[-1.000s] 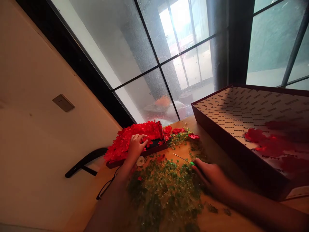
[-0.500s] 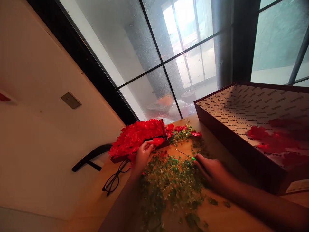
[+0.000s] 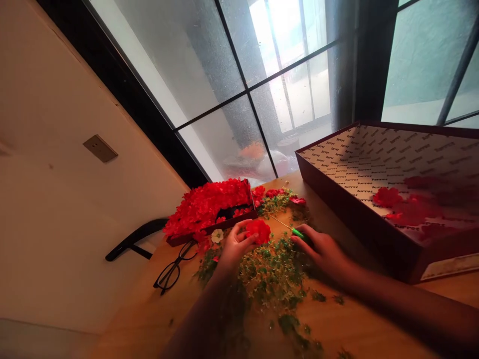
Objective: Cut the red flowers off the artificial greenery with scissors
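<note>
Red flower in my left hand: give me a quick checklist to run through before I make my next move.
1. Left hand has hold of the red flower: ok.
2. Right hand holds the green-handled tool: ok.
3. Tool's thin tip apart from the flower: cannot tell; they look close, but depth is unclear.
4. Loose green pieces gathered up: not ok; they lie scattered over the table.
5. Glasses out from under the hands: ok; they lie left of the left forearm.
6. Flower's layers evenly stacked: cannot tell; too small.
</note>
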### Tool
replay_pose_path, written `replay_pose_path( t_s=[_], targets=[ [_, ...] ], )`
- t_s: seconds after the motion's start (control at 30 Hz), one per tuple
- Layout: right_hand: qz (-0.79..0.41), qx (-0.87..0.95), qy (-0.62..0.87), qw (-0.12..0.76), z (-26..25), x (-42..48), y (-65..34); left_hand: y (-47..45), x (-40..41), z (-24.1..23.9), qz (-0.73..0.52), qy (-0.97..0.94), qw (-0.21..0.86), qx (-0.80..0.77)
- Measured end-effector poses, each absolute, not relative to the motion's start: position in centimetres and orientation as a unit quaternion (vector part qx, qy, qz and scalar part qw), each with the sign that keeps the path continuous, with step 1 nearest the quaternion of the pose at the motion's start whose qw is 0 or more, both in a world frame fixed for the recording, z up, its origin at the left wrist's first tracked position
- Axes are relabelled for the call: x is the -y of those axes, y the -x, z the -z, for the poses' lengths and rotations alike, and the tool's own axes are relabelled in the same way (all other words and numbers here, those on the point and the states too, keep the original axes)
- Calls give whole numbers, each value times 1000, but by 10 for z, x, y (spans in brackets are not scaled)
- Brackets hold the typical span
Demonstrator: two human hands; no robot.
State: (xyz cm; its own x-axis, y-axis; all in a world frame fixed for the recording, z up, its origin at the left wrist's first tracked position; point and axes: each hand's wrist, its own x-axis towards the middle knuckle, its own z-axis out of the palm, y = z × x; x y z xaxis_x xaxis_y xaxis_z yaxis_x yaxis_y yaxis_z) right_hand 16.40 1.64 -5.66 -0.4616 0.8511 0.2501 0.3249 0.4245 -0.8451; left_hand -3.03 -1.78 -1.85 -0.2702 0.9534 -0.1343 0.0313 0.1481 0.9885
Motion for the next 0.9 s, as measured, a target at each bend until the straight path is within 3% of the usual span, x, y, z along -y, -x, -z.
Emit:
replay_pose_path(
  t_s=[0.13, 0.33, 0.47, 0.57, 0.63, 0.8, 0.9],
  targets=[
    [-466, 713, 369, 373, 47, -13, -161, 2, 26, 20, -496, -417, 489, -584],
    [-474, 700, 380, 377, 49, -18, -161, -1, 27, 18, -460, -440, 488, -597],
    [-495, 678, 381, 387, 54, -23, -162, 33, 14, 18, -483, -448, 339, -671],
    [-494, 673, 385, 393, 55, -23, -161, 37, 15, 13, -423, -516, 200, -717],
    [-490, 673, 384, 400, 55, -21, -160, 25, 22, 10, -393, -566, 164, -705],
    [-478, 682, 380, 403, 49, -14, -160, -15, 38, 7, -393, -538, 437, -604],
    [-471, 689, 379, 400, 46, -12, -160, -20, 38, 10, -432, -479, 477, -597]
  ],
)
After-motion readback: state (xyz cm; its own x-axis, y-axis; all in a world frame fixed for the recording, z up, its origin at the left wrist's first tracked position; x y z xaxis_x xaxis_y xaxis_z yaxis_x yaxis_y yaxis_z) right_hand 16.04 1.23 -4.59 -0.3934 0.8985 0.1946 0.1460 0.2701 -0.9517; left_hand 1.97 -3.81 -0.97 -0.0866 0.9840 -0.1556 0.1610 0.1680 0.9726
